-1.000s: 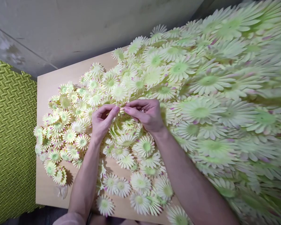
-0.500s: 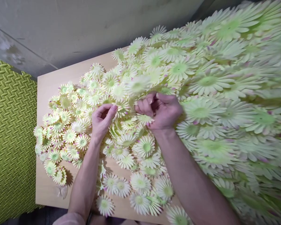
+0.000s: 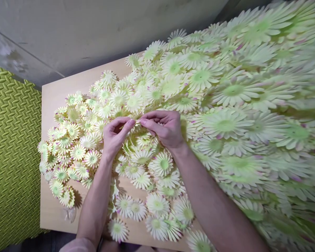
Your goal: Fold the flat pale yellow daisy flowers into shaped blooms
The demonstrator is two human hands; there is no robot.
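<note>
Both of my hands meet over the middle of the flower pile. My left hand (image 3: 117,136) pinches a pale artificial flower (image 3: 137,121) between thumb and index finger. On its other side, the thumb and index finger of my right hand (image 3: 165,128) are closed at the same flower, fingertips almost touching those of the left. Most of that flower is hidden by my fingers. Around my hands lie many layered flower heads (image 3: 164,163) with cream petals, pale green centres and some purple tips.
A light wooden table (image 3: 56,213) carries the flowers, with smaller heaped stacks (image 3: 77,152) at left and a deep mass (image 3: 232,91) at right. A green textured foam mat (image 3: 14,154) stands at left, and a grey wall (image 3: 99,31) runs behind. Clear plastic (image 3: 69,214) lies near the front edge.
My right hand has turned over and come left to meet my left hand, which has barely moved. A blurred flower seen above the right hand before is no longer in the air there.
</note>
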